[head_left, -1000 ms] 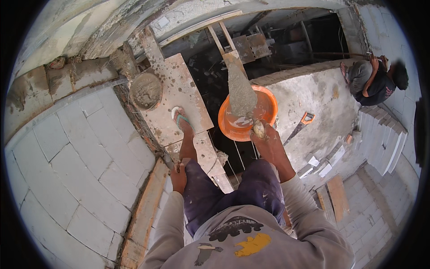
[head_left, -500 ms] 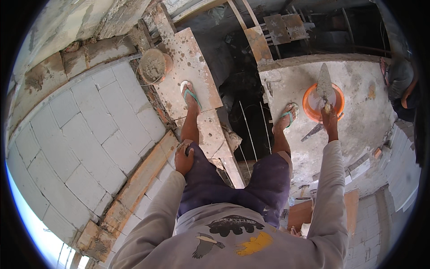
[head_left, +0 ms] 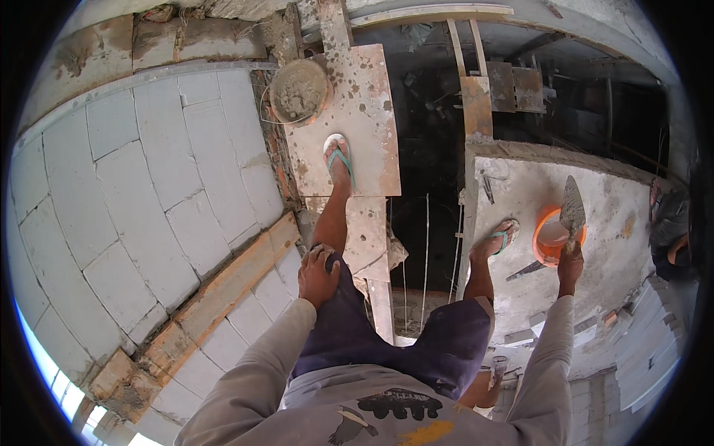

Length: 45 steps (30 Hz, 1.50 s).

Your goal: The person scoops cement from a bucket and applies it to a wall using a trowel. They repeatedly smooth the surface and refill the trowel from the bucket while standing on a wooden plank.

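My right hand (head_left: 570, 267) grips the handle of a pointed trowel (head_left: 573, 207), its grey, mortar-smeared blade pointing away from me. Partly under the blade stands an orange bucket (head_left: 537, 241), on the bare concrete slab (head_left: 602, 249) to the right. My left hand (head_left: 318, 276) lies on my left knee with its fingers stretched out, holding nothing. Beyond my left foot, a second bucket (head_left: 328, 100), filled with grey mortar, stands on a stained board (head_left: 364, 123).
Between my feet gapes a dark opening with thin rods (head_left: 427, 260) across it. A wall of pale blocks (head_left: 167, 175) rises at left, bordered by a timber plank (head_left: 230, 267). A flat dark tool (head_left: 525, 270) lies near the orange bucket. Someone's dark clothing (head_left: 673, 223) shows far right.
The view has swung, so the scene sits farther right. The trowel blade has moved from over the orange bucket's middle to its right side. My left hand stays on the knee.
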### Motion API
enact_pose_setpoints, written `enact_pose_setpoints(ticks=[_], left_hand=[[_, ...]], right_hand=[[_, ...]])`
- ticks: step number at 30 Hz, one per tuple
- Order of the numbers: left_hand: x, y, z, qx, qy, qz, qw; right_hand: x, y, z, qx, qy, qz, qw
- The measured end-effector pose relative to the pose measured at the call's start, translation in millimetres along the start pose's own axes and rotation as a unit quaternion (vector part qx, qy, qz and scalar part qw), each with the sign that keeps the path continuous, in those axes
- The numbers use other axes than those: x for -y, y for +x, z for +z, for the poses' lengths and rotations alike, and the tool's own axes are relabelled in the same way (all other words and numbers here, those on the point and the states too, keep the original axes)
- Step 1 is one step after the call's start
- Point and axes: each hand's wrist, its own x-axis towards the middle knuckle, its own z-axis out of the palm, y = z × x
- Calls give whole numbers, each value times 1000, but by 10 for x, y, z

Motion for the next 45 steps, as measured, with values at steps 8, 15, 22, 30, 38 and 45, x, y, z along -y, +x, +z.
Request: enact_pose_setpoints(ticks=[8,15,22,30,38,45], left_hand=[[883,764,-977,12,-120,-60,991],[1781,1431,-1515,99,-210,-87,969],[2245,1624,-1425,104,-273,-48,955],[2152,1623,-1453,126,-242,-31,962],[1964,1692,-1449,131,-226,-13,965],[1752,1723,-1465,133,-226,-26,965]], right_hand=[[4277,-1093,611,-4,99,-487,868],[8524,-1039,1077,19,-252,-533,807],[9471,-726,2173,117,-257,-451,847],[9123,-1066,1352,220,-219,-437,844],[9089,-547,1953,196,-376,-504,752],[9324,-996,1971,493,306,148,801]])
